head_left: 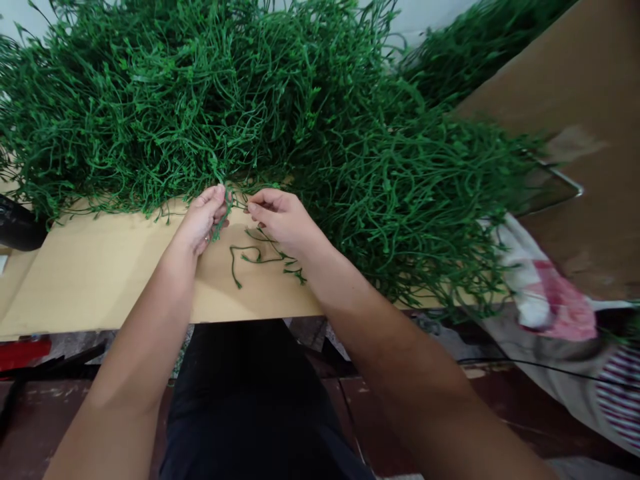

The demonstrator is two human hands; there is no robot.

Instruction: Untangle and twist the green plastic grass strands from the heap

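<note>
Over the middle of the table, my left hand (pixel 207 215) is closed around a small green plastic grass sprig (pixel 223 223) whose strands poke out past the fingers. My right hand (pixel 274 210) is beside it, thumb and forefinger pinched on a thin green stem that runs toward the left hand. Just beyond both hands rises a big heap of artificial green grass (pixel 200 100). A few loose green strands (pixel 257 259) lie on the tabletop below my right hand, partly hidden by it.
The pale table (pixel 110 260) has its front edge close to my legs. A second grass pile (pixel 415 200) spreads on the right, against a brown cardboard sheet (pixel 590 220). A red and white cloth (pixel 545 287) hangs there. A black cylindrical object (pixel 20 225) stands far left.
</note>
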